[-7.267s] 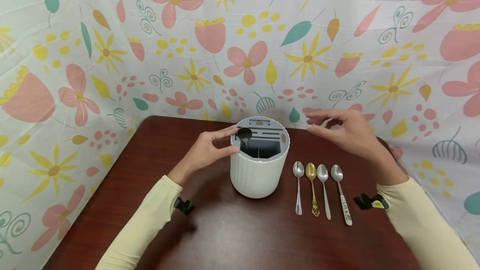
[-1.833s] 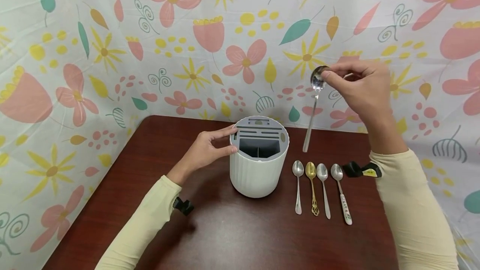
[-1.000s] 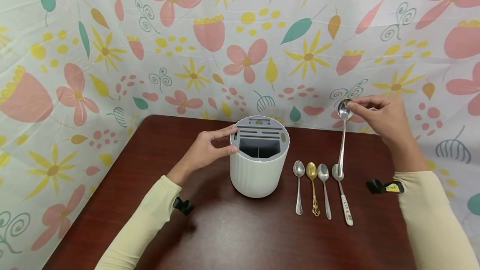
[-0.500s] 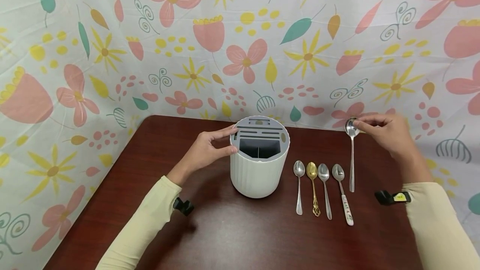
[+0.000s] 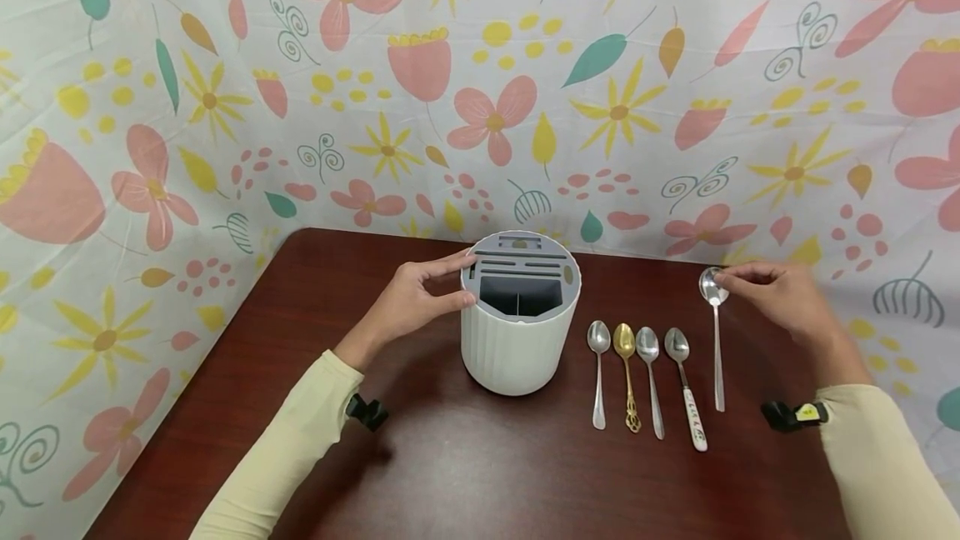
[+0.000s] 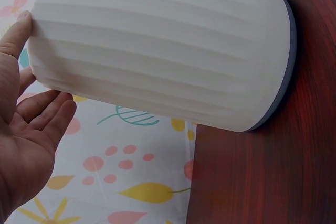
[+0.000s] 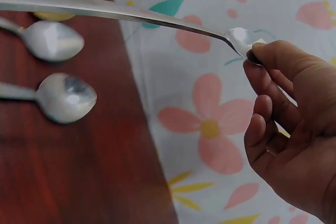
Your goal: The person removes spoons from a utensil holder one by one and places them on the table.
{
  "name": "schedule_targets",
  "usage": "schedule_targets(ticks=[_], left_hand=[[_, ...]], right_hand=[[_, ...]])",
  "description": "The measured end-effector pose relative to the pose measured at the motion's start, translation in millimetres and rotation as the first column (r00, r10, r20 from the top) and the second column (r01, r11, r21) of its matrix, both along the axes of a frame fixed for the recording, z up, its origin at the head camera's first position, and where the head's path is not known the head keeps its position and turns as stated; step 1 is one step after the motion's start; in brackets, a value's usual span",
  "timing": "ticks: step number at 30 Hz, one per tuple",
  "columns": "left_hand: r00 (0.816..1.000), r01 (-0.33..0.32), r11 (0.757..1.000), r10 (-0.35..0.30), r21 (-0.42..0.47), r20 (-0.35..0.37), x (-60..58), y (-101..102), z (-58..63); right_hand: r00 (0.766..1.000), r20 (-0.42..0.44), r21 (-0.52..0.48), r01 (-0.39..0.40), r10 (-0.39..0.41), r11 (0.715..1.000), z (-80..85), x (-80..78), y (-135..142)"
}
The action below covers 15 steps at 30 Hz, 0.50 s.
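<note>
A silver spoon (image 5: 716,340) hangs handle-down over the right side of the table. The thumb and fingertips of my right hand (image 5: 783,298) pinch it by the bowl; in the right wrist view its long handle (image 7: 131,17) stretches left from the fingers. My left hand (image 5: 408,302) touches the upper left rim of a white ribbed utensil holder (image 5: 513,357), thumb and fingers spread out fairly straight. The holder stands upright, its grey top with slots and two dark compartments. Left wrist view: fingertips lie at the edge of the holder's ribbed side (image 6: 157,45).
Between the holder and the right hand lie several spoons in a row: a silver spoon (image 5: 598,373), a gold spoon (image 5: 627,377), another silver spoon (image 5: 649,382) and one with a white patterned handle (image 5: 694,419). A flowered cloth (image 5: 480,148) hangs behind the dark red-brown table (image 5: 480,473).
A dark ladle-like utensil seen in the holder 7.3 s ago is gone. My right hand, pinching the silver spoon, has moved right and lowered it beside the row. The left hand has stayed put.
</note>
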<state>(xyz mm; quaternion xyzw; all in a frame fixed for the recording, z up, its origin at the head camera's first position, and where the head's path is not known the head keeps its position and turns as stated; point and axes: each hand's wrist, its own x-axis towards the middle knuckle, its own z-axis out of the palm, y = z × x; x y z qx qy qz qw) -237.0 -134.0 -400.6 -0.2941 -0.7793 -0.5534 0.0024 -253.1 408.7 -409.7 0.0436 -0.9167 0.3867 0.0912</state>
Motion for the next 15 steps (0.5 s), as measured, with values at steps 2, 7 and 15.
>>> schedule_targets(ticks=[2, 7, 15], left_hand=[[1.000, 0.001, 1.000, -0.001, -0.007, -0.010, -0.1, 0, 0.5], [1.000, 0.000, 1.000, 0.000, -0.016, -0.011, 0.9, 1, 2.1], [1.000, -0.012, 1.000, 0.012, -0.021, -0.004, 1.8, 0, 1.1]], right_hand=[[1.000, 0.004, 0.005, 0.002, -0.002, 1.000, -8.2, 1.1, 5], [0.999, 0.030, 0.024, 0.017, -0.017, 1.000, -21.1, 5.2, 15], [0.999, 0.052, 0.054, -0.003, 0.000, 0.999, -36.9, 9.3, 28]])
